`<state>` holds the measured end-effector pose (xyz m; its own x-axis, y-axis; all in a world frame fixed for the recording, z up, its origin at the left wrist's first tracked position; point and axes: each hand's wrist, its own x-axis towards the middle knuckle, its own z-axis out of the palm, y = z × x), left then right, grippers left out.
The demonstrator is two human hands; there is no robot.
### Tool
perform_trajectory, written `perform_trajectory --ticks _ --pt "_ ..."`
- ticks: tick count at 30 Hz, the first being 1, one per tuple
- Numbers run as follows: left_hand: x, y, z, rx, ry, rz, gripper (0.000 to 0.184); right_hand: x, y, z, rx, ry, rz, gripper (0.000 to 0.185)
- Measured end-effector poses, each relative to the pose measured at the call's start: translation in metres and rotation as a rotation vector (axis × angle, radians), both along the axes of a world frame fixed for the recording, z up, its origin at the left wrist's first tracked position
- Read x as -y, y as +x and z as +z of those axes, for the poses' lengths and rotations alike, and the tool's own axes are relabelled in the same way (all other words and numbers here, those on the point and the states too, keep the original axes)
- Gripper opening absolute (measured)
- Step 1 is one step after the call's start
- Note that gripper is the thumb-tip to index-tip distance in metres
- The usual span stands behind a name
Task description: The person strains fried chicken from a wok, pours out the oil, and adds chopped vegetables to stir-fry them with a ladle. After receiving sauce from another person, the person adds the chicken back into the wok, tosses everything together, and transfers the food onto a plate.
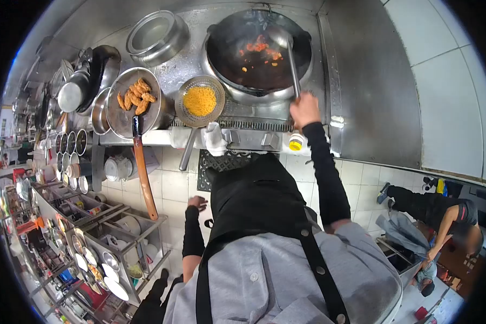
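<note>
My right hand is wrapped round the handle of a ladle, whose bowl rests inside a large dark wok. Reddish-orange food pieces lie in the wok near the ladle's bowl. Low beside my apron hangs my left hand, away from the stove, its fingers loosely apart with nothing seen in them. Left of the wok, a perforated skimmer bears yellow shreds. Further left, browned fried pieces sit in a wooden-handled strainer over a pot.
A metal pot stands at the back of the stove. A yellow-labelled jar and a white cloth are at the front ledge. Racks with plates stand at left. Another person is at far right.
</note>
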<state>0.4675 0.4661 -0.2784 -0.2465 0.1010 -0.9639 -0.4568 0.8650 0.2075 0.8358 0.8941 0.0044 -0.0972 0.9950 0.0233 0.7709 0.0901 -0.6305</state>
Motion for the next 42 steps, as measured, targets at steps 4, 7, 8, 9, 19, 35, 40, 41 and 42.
perform_trajectory --ticks 4,7,8,9,19,35,40,41,42 --pt "-0.068 0.004 0.044 -0.075 0.378 -1.08 0.029 -0.041 0.001 -0.018 -0.113 -0.083 0.077 0.023" --pt "-0.153 0.075 0.231 -0.277 0.756 -1.227 0.033 -0.032 -0.007 -0.029 -0.174 -0.211 0.161 0.023" --pt "-0.179 0.099 0.296 -0.292 0.974 -1.217 0.039 -0.013 -0.011 -0.019 -0.237 -0.248 0.181 0.023" --pt "-0.196 0.125 0.361 -0.364 1.102 -1.177 0.043 0.01 -0.013 0.018 -0.248 -0.354 0.224 0.023" --pt "-0.214 0.192 0.6 -1.056 1.917 -1.034 0.023 0.053 -0.019 0.0 -0.125 -0.181 0.195 0.021" --pt "-0.246 0.196 0.54 -0.488 1.795 -1.284 0.044 0.075 0.001 0.007 -0.127 0.126 0.273 0.012" --pt "-0.237 0.143 0.464 -0.357 1.233 -1.19 0.052 0.102 0.017 0.069 -0.132 -0.203 0.308 0.025" --pt "-0.237 0.135 0.437 -0.394 1.269 -1.16 0.05 0.097 0.015 0.047 -0.141 -0.162 0.323 0.027" --pt "-0.238 0.126 0.415 -0.353 1.202 -1.152 0.047 0.088 0.007 0.029 -0.063 -0.116 0.279 0.026"
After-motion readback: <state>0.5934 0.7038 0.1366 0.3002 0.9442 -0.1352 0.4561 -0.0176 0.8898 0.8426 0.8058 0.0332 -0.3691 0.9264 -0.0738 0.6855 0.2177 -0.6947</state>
